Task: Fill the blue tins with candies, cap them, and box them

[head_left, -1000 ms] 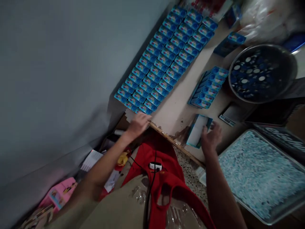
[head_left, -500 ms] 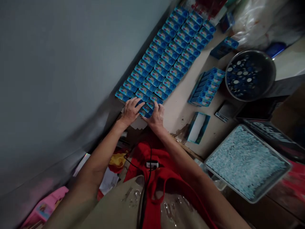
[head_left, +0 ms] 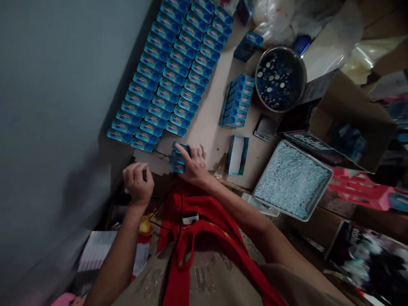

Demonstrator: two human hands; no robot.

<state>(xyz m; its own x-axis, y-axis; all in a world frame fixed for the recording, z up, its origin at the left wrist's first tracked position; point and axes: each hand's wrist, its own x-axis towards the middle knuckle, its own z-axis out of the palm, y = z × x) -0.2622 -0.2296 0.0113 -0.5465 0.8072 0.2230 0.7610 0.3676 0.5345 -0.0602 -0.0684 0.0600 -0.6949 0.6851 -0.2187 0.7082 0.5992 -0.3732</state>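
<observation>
Rows of small blue boxes [head_left: 172, 70] with printed tops lie packed side by side along the wall. Just below the near end of these rows, my right hand [head_left: 195, 166] grips a short stack of blue boxes [head_left: 177, 158], fingers and thumb at its right side. To the left, away from the boxes, my left hand [head_left: 138, 182] hovers near the table edge with its fingers curled in; I see nothing in it. An open blue carton [head_left: 238, 155] with a white inside lies right of my right hand.
A carton of blue boxes [head_left: 237, 102] stands right of the rows, beside a metal bowl [head_left: 302, 76] of dark blue and white pieces. A small scale [head_left: 265, 126], a tray of pale blue granules [head_left: 291, 180] and a cardboard box [head_left: 338, 119] are further right. The grey wall [head_left: 57, 106] borders the left.
My left hand has let go of the near boxes and drawn back left. My right hand has pulled a short stack away from the rows. The view has shifted right.
</observation>
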